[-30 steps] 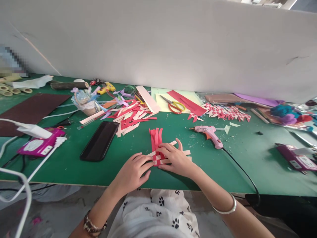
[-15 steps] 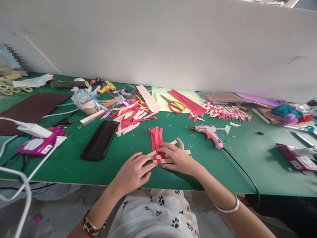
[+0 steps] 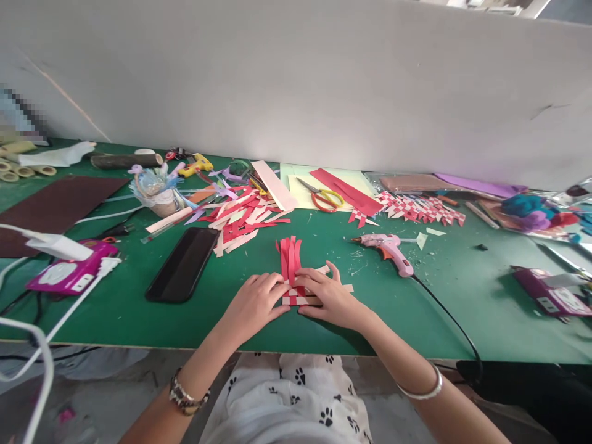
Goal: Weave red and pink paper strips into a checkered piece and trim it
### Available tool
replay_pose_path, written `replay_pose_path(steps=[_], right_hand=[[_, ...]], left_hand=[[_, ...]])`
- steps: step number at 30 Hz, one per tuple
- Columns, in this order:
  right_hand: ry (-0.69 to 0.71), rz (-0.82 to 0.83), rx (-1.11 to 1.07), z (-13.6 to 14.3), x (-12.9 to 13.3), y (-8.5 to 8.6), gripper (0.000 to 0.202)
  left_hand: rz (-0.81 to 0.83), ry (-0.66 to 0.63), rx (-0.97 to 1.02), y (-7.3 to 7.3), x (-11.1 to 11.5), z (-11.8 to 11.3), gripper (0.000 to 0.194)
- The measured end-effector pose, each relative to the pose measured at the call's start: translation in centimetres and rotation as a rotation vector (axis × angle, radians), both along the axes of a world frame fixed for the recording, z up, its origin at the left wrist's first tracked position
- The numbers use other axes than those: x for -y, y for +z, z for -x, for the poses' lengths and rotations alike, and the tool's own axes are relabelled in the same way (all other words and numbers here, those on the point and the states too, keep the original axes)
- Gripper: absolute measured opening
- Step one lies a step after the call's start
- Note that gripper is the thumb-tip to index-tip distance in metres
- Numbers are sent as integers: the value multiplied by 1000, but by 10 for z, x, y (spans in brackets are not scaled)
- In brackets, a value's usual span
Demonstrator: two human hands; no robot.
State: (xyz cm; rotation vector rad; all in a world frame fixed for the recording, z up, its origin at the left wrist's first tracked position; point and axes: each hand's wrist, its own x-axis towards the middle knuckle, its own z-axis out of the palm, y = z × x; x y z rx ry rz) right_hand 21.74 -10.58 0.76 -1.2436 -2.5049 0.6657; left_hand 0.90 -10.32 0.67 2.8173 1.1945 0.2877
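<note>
Left of the woven strips (image 3: 290, 268), flat on the counter (image 3: 134, 324): purple power strip (image 3: 76, 268), black phone (image 3: 182, 265). Touching their left edge with the left hand (image 3: 254, 303), fingers parted from thumb; hiding their right part under the right hand (image 3: 335, 299), fingers spread. Right of them: pink glue gun (image 3: 388, 246).

Backed by a broad, pale grey wall (image 3: 287, 80), plain but for a slanting streak (image 3: 67, 95) at left and a small dark mark (image 3: 546, 110) at right. Lit softly, with a dull sheen on the right of the green worktop (image 3: 444, 333). Below its near edge, down to grey floor (image 3: 118, 410). Pixelated at far left.
</note>
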Motion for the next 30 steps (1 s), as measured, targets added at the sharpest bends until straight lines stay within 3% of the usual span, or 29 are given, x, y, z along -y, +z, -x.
replay_pose_path(steps=[15, 30], right_hand=[[-3, -30, 59, -10, -4, 1, 38], [-59, -106, 72, -3, -2, -1, 32]], left_hand=[[-59, -126, 74, -9, 6, 3, 22], [-98, -126, 25, -11, 8, 1, 22]])
